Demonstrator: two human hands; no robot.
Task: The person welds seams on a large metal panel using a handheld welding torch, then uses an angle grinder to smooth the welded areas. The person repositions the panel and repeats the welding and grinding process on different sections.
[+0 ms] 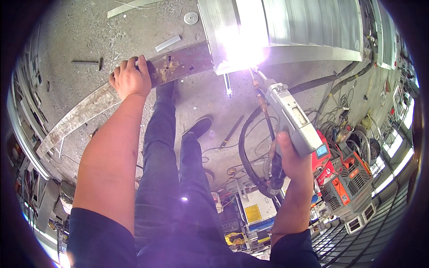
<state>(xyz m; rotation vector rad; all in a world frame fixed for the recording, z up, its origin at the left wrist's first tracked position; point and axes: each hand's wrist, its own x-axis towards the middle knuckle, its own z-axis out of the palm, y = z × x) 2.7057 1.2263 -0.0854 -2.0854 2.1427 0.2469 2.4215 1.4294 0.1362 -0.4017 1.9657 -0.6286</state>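
My right hand (pixel 291 156) grips a grey handheld welding gun (pixel 290 111), its nozzle tip against the lower edge of a silver sheet-metal workpiece (pixel 313 24). White-violet glare at the tip hides the exact contact spot. With its fingers hooked over the far edge, my left hand (pixel 132 80) holds a long flat metal bar (pixel 178 62), rusty brown near the workpiece and paler toward the lower left. That bar's right end meets the workpiece's lower left corner. A thick black cable (pixel 243 152) loops from the gun's grip.
On the concrete floor lie a hammer (pixel 89 62), a small metal strip (pixel 168 43), a round disc (pixel 191 18) and a dark rod (pixel 232 131). My legs stand below the bar. Tangled cables and a red-and-grey machine (pixel 346 178) occupy the right side. A white cabinet (pixel 257 205) stands near my body.
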